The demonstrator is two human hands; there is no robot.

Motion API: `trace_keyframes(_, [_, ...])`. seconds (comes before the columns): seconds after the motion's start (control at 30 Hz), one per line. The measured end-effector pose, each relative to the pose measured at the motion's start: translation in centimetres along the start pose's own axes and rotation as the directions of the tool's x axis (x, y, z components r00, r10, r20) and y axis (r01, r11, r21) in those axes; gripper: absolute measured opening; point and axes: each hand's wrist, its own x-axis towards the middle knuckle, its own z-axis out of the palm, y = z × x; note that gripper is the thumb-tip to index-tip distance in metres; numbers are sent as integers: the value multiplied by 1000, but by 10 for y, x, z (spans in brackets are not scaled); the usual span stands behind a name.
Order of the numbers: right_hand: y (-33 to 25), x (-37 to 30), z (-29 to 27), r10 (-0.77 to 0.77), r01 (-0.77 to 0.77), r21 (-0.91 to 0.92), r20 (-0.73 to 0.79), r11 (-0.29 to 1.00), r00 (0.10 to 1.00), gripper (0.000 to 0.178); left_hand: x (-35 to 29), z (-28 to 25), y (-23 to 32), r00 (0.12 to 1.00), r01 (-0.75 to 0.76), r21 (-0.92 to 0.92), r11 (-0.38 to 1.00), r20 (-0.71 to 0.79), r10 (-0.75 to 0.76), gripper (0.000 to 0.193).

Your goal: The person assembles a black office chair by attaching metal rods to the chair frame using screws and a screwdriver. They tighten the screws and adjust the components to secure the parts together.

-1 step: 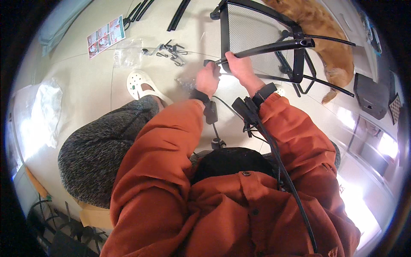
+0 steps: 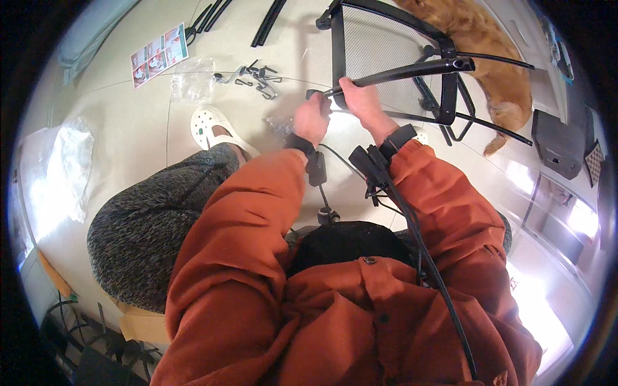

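Observation:
A black metal chair frame (image 2: 450, 96) with a mesh panel (image 2: 386, 51) lies on the pale floor in front of me. My right hand (image 2: 362, 103) is wrapped around one black tube (image 2: 412, 69) of the frame, near its lower end. My left hand (image 2: 311, 121) is a closed fist just left of it, at the tube's end, pinching a small dark piece (image 2: 313, 94); what that piece is I cannot make out. Both wrists carry black straps with cables. My orange sleeves fill the lower half of the view.
Loose metal hardware (image 2: 257, 74), a clear plastic bag (image 2: 190, 80) and a picture leaflet (image 2: 158, 55) lie at upper left. My foot in a white clog (image 2: 209, 125) is near them. A golden dog (image 2: 489, 45) lies behind the frame. A black box (image 2: 557, 145) stands at right.

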Motion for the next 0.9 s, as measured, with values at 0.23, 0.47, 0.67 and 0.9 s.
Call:
trace_keyframes(0.23, [-4, -7, -13, -17, 18, 20, -39, 1000, 999, 40, 12, -17, -3, 926, -354, 405, 843, 23, 377, 14])
trace_keyframes(0.47, [-4, -6, -14, 12, -7, 55, -96, 998, 995, 41, 22, -33, 9, 924, -366, 438, 821, 68, 376, 32])
trace_keyframes(0.67, [0, -6, -8, 6, 1, 51, -131, 999, 991, 38, 13, -32, -1, 828, 558, -442, 702, 244, -505, 56])
trace_keyframes(0.9, [11, -13, -9, -8, 12, 76, -54, 997, 998, 33, 26, -9, 33, 618, 748, -652, 121, 620, -484, 36])
